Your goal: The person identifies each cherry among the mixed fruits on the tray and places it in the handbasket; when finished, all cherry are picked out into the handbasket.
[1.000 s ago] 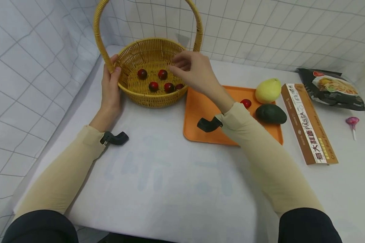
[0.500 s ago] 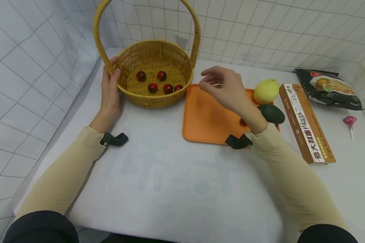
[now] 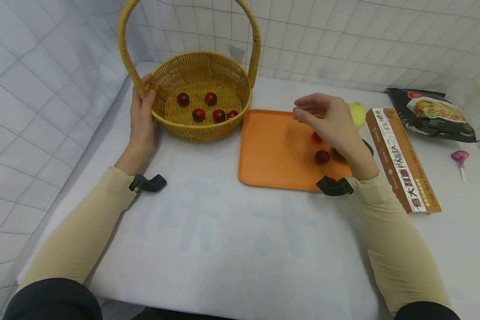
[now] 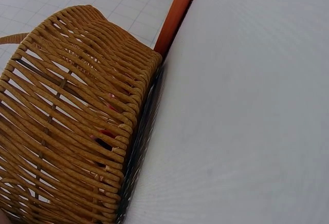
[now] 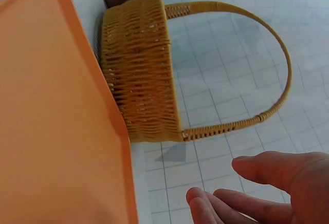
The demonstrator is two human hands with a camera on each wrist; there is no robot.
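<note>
L hand (image 3: pixel 142 122) has its grip round the basket (image 3: pixel 200 133) at its 9 o'clock; that's abt 11 o'clock in head view, w/ 5 cherries (image 3: pixel 198 115) inside. R hand (image 3: pixel 331 122) hangs over the orange tray (image 3: pixel 270 153), basket's 4 o'clock, grip half open, nothing held afaict; couple loose cherries (image 3: pixel 322 156) nearby.

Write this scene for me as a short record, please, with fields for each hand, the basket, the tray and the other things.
Left hand: grips the left side of the wicker basket
Basket contents: five red fruits
Right hand: over the orange tray, nothing seen in it
Tray contents: at least two red fruits visible
Partly hidden by right hand: yellow pear, dark green fruit
Right of tray: pasta box, black packet, pink lollipop
</note>
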